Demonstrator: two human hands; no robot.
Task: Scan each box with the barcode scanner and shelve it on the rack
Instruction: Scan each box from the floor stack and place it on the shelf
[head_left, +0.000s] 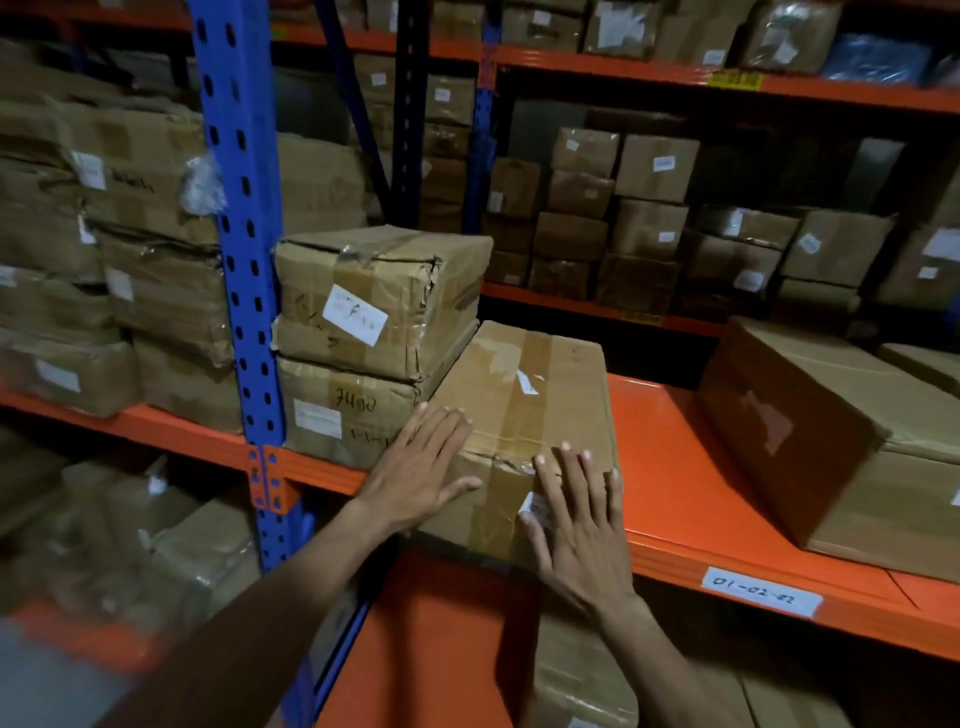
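A taped cardboard box lies on the orange rack shelf, its near end overhanging the shelf's front edge. My left hand rests flat on the box's near left corner, fingers spread. My right hand lies flat against its near face, over a white label. Neither hand grips anything. No barcode scanner is in view.
Two stacked taped boxes stand directly left of the box, against the blue upright. A large brown box sits to the right on the same shelf. A shelf label is on the beam. Boxes fill the other shelves.
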